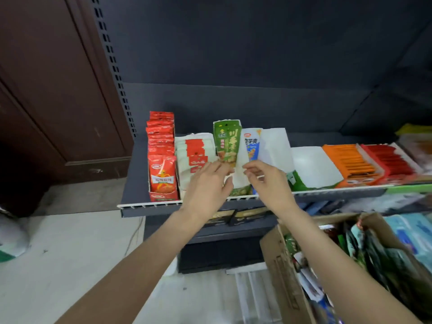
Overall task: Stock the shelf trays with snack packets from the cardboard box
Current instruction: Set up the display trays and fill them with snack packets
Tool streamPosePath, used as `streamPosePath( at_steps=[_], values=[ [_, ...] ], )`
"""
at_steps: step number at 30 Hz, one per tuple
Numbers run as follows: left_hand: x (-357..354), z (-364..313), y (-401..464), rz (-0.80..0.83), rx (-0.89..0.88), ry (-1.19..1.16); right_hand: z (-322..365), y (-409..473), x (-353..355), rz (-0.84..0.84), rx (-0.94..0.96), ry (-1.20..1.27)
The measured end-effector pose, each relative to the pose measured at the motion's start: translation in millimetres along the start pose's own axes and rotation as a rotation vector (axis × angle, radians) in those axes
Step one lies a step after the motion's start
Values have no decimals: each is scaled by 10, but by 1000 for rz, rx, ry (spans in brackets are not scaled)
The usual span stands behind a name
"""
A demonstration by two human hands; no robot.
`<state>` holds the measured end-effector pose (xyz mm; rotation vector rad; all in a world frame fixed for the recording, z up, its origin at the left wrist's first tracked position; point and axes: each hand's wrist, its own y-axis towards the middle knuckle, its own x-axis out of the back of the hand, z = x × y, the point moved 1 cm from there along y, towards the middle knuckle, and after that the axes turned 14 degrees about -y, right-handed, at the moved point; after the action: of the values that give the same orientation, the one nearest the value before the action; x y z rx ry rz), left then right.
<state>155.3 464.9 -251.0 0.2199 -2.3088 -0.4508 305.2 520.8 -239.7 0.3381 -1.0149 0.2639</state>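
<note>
White tray [313, 167] open from above; orange packets [353, 162] flank it.

Dark shelf [138, 183], row of snack trays: red packets [163, 174], green packet [228, 142], orange tray [350, 162]
</note>
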Motion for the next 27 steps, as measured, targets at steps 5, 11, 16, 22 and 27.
streamPosePath(
  at_steps=[5, 11, 16, 22, 27],
  values=[
    [-969, -661, -26, 192, 86, -22, -1200, -557, 159, 205, -193, -165],
    [-2159, -1299, -120, 480, 223, 2, -2399, -1197, 531, 269, -270, -334],
    [-2965, -1464, -172, 596, 419, -108, -3242, -1408, 810, 258, -382, -482],
    [-3461, -1806, -34, 580, 513, -280, -3677, -1509, 942, 394, -353, -443],
    [-3695, -1877, 208, 358, 687, -274, -3756, -1462, 1100, 278, -405, -335]
  ],
)
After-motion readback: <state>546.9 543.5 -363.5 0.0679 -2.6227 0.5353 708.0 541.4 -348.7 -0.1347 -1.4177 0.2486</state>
